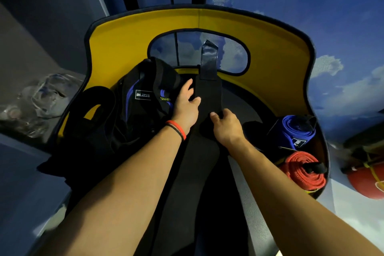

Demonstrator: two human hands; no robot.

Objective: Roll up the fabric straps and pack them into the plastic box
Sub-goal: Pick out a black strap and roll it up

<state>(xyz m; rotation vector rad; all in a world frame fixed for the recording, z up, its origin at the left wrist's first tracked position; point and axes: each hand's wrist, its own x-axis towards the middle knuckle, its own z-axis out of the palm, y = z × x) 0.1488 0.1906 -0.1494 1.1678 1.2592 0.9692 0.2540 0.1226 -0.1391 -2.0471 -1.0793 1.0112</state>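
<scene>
A wide black fabric strap (208, 91) lies lengthwise down the middle of the dark table, its far end carrying a shiny dark tab (209, 60). My left hand (186, 104) holds the strap's left edge, thumb on top and fingers curled over the side. My right hand (225, 124) pinches the strap's right edge a little nearer to me. A rolled blue strap (297, 131) and a rolled red strap (304, 170) sit at the right. A clear plastic box (39, 97) stands off to the left, blurred.
A yellow curved screen (128, 41) with a mesh window (187, 48) rings the table's far side. A heap of black and blue straps (143, 100) lies left of my hands. A red rounded object (365, 183) sits outside on the right.
</scene>
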